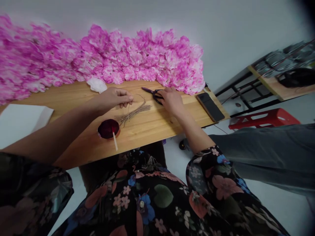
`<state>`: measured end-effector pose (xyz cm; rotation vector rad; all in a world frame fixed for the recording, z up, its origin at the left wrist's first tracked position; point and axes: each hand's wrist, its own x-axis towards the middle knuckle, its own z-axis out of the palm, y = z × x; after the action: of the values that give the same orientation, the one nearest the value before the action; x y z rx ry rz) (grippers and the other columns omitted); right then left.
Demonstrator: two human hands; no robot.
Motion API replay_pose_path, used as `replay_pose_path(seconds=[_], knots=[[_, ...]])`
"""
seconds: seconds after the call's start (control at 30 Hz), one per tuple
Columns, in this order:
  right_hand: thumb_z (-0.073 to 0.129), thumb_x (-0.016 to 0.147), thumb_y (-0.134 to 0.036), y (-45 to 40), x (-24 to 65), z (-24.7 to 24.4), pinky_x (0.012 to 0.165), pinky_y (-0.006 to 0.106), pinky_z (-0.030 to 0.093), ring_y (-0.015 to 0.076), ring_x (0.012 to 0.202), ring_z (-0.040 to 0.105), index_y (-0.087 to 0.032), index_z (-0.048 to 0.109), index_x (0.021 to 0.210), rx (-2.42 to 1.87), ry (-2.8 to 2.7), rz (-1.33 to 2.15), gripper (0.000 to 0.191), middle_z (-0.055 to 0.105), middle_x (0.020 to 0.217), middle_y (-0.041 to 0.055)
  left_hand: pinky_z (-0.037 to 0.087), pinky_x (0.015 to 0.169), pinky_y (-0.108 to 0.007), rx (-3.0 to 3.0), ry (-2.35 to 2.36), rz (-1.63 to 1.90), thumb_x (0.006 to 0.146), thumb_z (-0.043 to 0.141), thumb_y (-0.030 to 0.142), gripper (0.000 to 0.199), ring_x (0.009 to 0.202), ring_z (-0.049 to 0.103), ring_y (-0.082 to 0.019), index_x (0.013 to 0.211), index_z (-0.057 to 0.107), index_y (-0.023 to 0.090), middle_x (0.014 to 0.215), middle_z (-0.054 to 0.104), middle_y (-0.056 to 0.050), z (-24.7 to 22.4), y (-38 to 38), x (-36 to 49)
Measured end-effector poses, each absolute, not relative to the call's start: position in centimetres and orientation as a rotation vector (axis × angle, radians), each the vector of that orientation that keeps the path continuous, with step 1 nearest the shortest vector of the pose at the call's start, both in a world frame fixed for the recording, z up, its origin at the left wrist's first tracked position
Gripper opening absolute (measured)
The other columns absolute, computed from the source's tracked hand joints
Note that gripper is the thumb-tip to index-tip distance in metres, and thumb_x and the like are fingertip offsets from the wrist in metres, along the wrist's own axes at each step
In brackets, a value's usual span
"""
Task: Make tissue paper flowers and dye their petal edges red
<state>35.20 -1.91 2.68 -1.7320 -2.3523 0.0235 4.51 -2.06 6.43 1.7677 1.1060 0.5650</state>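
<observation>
Wooden counter [140,129]: left hand [115,98] pinches a thin strand [129,110], best held steady; right hand [171,100] touches scissors [148,89], grip closure unclear.

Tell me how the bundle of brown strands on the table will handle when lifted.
The bundle looks light, being just thin strands. It probably bends easily, since part of it curves. Its splayed ends may snag or scatter.

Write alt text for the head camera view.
A person's left hand appears to pinch a thin strand above a wooden table; the right hand touches black-handled scissors. Nearby lie brown strands and a dark red container, with pink flowers along the far side.
</observation>
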Motion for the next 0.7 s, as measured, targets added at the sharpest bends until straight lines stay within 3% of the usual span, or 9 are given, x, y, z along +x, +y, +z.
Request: replay_pose_path(seconds=[0.27, 0.43, 0.57, 0.7], knots=[[0.071, 0.102, -0.028, -0.2, 35.4, 3.7, 0.087, 0.040, 0.051, 0.0332, 0.104, 0.073, -0.018, 0.080, 0.134, -1.755, -2.442, 0.136, 0.034, 0.080, 0.122, 0.0191, 0.053, 0.069, -0.030, 1.592, 1.022, 0.590, 0.095, 0.072, 0.041, 0.029, 0.068, 0.061, -0.015, 0.077, 0.071, 0.019, 0.082, 0.074, -0.008, 6.6, -2.0, 4.0], [0.074, 0.092, -0.021, -0.1, 36.1, 4.5, 0.090, 0.040, 0.055, 0.0317, 0.108, 0.075, -0.017, 0.072, 0.148, -1.592, -2.195, 0.514, 0.057, 0.082, 0.126, 0.0167, 0.056, 0.072, -0.033, 1.471, 1.010, 0.689, 0.093, 0.077, 0.040, 0.027, 0.072, 0.065, -0.018, 0.081, 0.070, 0.017, 0.082, 0.073, -0.010, 6.2, -2.0, 3.7], [0.072, 0.093, -0.031, -2.3, 36.0, 5.9, 0.069, 0.031, 0.052, 0.0193, 0.086, 0.069, -0.022, 0.065, 0.156, -1.322, -1.773, 1.081, 0.064, 0.081, 0.117, 0.0099, 0.053, 0.070, -0.030, 1.419, 1.000, 0.722, 0.094, 0.078, 0.032, 0.021, 0.068, 0.063, -0.016, 0.083, 0.070, 0.016, 0.078, 0.071, -0.008, 6.0, -1.7, 3.4], [0.082, 0.090, -0.053, -5.8, 35.4, 8.3, 0.056, 0.024, 0.038, 0.0117, 0.069, 0.056, -0.023, 0.074, 0.143, -1.235, -1.699, 1.245, 0.062, 0.077, 0.104, 0.0054, 0.047, 0.062, -0.026, 1.369, 0.955, 0.734, 0.093, 0.080, 0.026, 0.021, 0.062, 0.059, -0.013, 0.078, 0.070, 0.016, 0.071, 0.067, -0.006, 6.0, -1.5, 3.2]])
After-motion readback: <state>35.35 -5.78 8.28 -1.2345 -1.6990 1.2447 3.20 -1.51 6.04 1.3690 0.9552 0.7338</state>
